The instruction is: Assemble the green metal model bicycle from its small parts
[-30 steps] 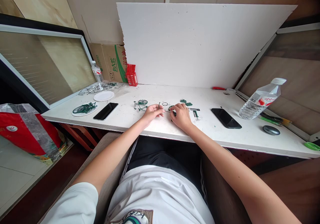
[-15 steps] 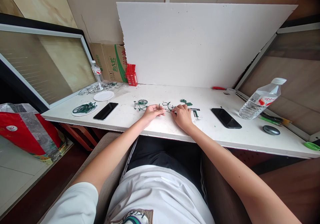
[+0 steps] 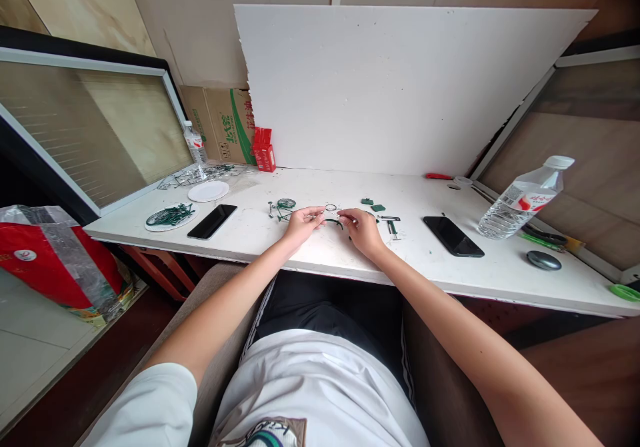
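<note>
A thin, curved dark green piece [image 3: 333, 222] spans the gap between my two hands above the white table. My left hand [image 3: 303, 224] pinches its left end between thumb and fingers. At its right end my right hand [image 3: 361, 229] has its fingertips pressed together, closed on it or on a small part there too tiny to tell. Just behind the hands lies a dark ring [image 3: 331, 207]. Left of my left hand is a green wheel-like part [image 3: 286, 203] with thin frame pieces. Small green blocks [image 3: 379, 208] and a green strip piece [image 3: 392, 227] lie right of my right hand.
A phone [image 3: 213, 222] and a plate of green parts [image 3: 171, 216] are at the left, with a white plate [image 3: 208, 191] behind. To the right are another phone [image 3: 453, 236], a tilted water bottle [image 3: 525, 197] and a grey oval object [image 3: 543, 260]. A white board [image 3: 400, 87] stands behind.
My right hand has lifted slightly from the parts near the table. The curved green piece now shows between both hands, and my left fingers have closed further together.
</note>
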The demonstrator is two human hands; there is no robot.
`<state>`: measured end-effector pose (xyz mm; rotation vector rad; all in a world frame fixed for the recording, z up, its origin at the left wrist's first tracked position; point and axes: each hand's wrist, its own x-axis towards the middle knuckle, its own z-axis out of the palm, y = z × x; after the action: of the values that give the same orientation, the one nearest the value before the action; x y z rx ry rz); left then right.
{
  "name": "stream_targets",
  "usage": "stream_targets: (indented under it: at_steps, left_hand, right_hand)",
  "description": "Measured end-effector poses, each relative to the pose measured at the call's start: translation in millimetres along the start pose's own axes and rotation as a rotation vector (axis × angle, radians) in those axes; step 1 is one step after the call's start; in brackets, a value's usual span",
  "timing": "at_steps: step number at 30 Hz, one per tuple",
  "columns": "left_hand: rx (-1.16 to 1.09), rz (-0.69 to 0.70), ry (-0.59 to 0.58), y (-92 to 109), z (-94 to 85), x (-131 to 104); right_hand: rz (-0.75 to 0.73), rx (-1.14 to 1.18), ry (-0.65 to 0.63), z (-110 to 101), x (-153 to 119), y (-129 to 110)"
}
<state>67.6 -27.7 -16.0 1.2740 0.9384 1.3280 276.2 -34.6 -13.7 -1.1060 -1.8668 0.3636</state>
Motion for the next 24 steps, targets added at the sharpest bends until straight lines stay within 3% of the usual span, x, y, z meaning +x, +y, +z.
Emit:
stream_targets:
  at_steps: [4,11,19,24]
  left_hand:
    - [0.013,0.018,0.009,-1.6,1.7,0.3]
    - [0.075,0.029,-0.045,0.5,2.4,-3.6]
    - [0.126,0.094,-0.112,-2.7,4.5,-3.5]
    - [0.124,0.105,-0.118,0.9,7.2,-6.3]
  right_hand:
    - [0.014,0.049,-0.086,1.0,-2.0,-3.8]
    - [0.040,-0.013,0.017,-3.1,-5.5,-19.8]
    - [0.164,0.246,-0.046,-4.0,-2.0,-18.9]
    - [0.130,0.306,-0.076,-1.6,-0.1,-15.0]
